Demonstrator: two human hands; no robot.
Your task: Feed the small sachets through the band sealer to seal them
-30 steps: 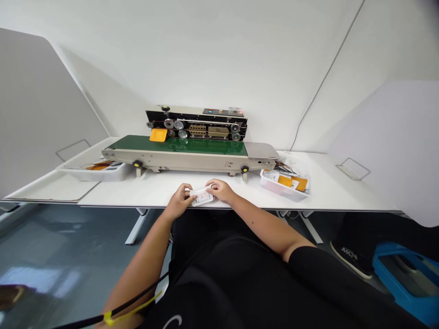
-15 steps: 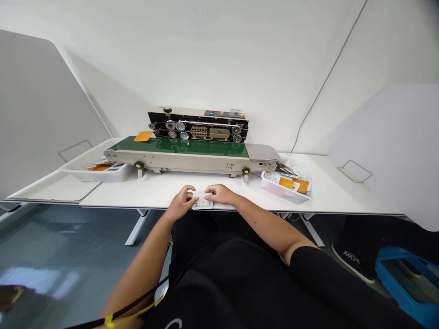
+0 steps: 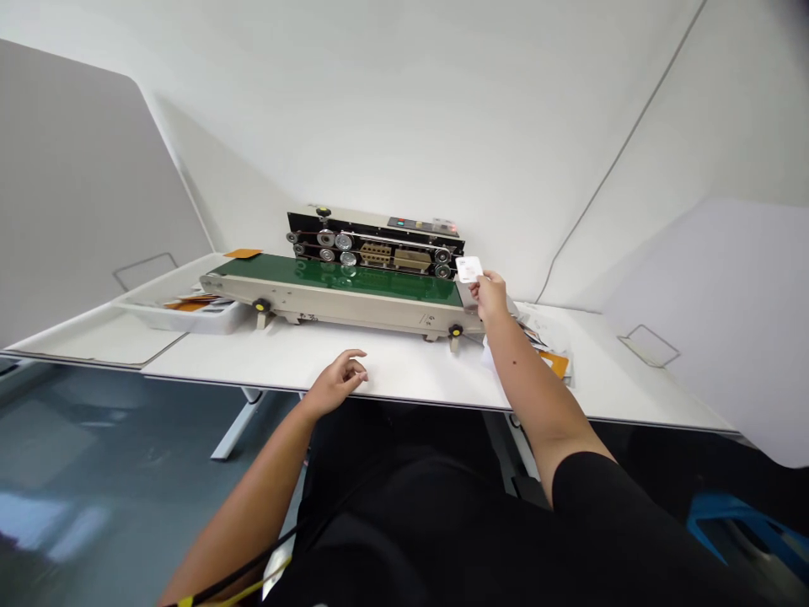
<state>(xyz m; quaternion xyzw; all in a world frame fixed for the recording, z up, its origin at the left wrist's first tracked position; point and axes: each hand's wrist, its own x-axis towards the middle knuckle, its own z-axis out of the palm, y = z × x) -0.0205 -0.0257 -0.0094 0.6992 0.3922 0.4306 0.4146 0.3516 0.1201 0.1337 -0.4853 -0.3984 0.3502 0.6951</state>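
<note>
My right hand (image 3: 490,295) pinches a small white printed packet (image 3: 468,270) by its lower right corner. The packet is held up at the right end of a band sealing machine (image 3: 379,240), over the grey metal end plate of its conveyor. Over the front edge of the table, my left hand (image 3: 340,381) is open and empty, fingers loosely curved and apart. An orange packet (image 3: 243,253) lies at the far left end of the green conveyor belt (image 3: 334,276).
At the left, a white bin (image 3: 218,320) contains several packets. Another bin with white and orange packets (image 3: 554,364) stands at the right, partly hidden by my right forearm. Upright panels (image 3: 69,185) flank the table (image 3: 410,367).
My right hand has carried the white packet from the table front up to the machine's right end. The left hand has let go of it. The orange packet has travelled left along the belt.
</note>
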